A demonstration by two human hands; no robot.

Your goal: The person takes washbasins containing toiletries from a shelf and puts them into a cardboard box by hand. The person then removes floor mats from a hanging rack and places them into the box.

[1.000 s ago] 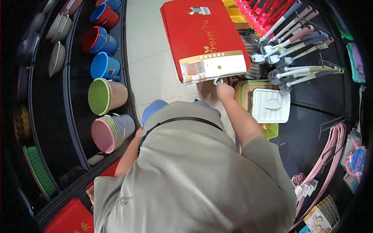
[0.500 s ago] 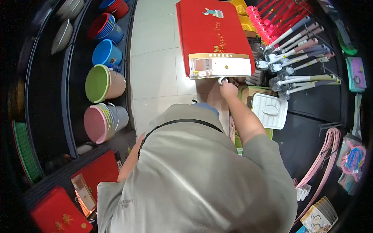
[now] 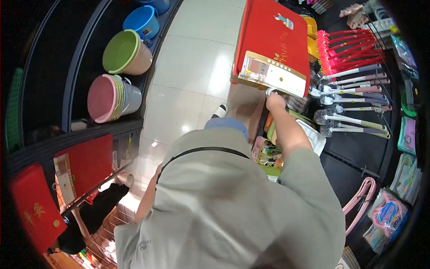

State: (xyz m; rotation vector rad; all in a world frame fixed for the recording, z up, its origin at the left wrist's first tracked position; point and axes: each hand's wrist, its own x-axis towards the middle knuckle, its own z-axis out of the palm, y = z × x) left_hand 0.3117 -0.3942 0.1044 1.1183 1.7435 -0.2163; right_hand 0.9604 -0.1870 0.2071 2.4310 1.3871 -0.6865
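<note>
My right hand (image 3: 275,103) is closed around a small white hook-shaped piece (image 3: 270,91). This piece sits at the near edge of a red floor mat (image 3: 257,33) with gold "Happy Tree" lettering and a small cartoon print. Along that edge runs a white and gold card label (image 3: 274,74). The mat hangs out over the aisle, level with my forearm. Whether the white piece is fixed to the mat, I cannot tell. Only part of my left forearm (image 3: 145,199) shows beside my body; the left hand is hidden.
At left, shelves hold a blue bucket (image 3: 142,22), a green bucket (image 3: 121,51) and pink buckets (image 3: 102,98). Several cleaning brushes (image 3: 354,89) hang at right, above a white lid (image 3: 313,134). More red mats (image 3: 87,161) hang lower left, beside a person in black (image 3: 96,213).
My view has turned, so the shelves and mat sit differently in the frame. A person in black and my shoe now show. My right hand keeps its grip on the white piece.
</note>
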